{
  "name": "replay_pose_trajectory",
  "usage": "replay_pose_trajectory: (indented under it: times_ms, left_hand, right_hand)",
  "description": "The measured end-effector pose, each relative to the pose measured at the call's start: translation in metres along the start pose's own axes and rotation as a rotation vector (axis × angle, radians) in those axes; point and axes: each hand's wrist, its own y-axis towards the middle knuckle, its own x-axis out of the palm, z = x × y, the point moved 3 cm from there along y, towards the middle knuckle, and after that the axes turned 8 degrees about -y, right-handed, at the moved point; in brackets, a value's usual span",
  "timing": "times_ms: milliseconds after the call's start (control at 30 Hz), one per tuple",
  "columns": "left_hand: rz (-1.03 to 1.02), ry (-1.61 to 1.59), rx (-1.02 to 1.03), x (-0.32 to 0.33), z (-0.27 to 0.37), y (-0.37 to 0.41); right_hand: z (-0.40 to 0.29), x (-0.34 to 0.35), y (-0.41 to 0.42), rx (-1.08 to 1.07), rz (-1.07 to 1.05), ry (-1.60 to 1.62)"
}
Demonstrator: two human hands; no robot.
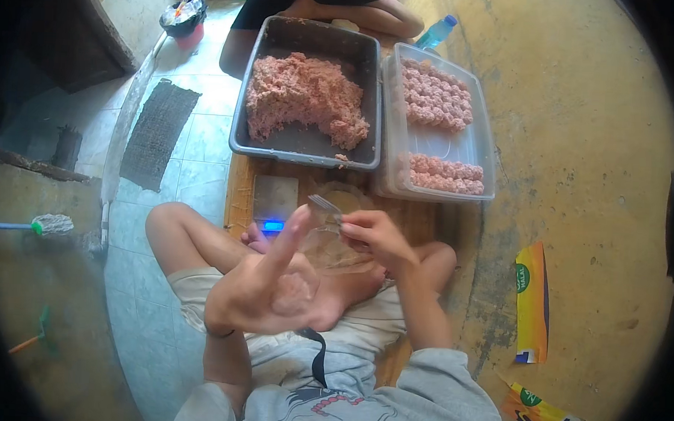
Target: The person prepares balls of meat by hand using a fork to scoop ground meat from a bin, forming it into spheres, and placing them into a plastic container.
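My left hand [254, 289] is held palm up over my lap with the thumb raised. On its palm rests a roundish lump of pale pink minced mixture [294, 294], somewhat blurred. My right hand [375, 235] grips a metal fork [327, 204], whose tines point left, close to my left thumb tip. Beyond the hands is a flat kitchen scale [275, 194] with a lit blue display. Next to it, partly hidden, are a shallow round dish [343, 198] and a clear plastic sheet or bag [335, 253].
A grey plastic tub [305, 157] of minced mixture [305, 96] stands ahead. Right of it, a clear plastic container [436, 144] holds rows of shaped balls [435, 93]. A person's bare leg [368, 17] lies behind the tub, near a bottle [436, 33]. Yellow wrappers [532, 303] lie on the right.
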Motion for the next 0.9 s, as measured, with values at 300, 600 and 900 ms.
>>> replay_pose_trajectory:
  times_ms: [300, 600, 900]
  left_hand:
    - [0.207, 0.56, 0.114, -0.033, 0.05, -0.017]
    - [0.557, 0.839, 0.254, -0.031, 0.079, 0.021]
    - [0.549, -0.724, -0.624, -0.027, -0.075, 0.021]
  right_hand:
    - [0.083, -0.019, 0.062, 0.089, -0.156, 0.197]
    - [0.094, -0.034, 0.063, 0.06, -0.134, 0.185]
    - [0.104, -0.042, 0.072, 0.011, -0.162, 0.278]
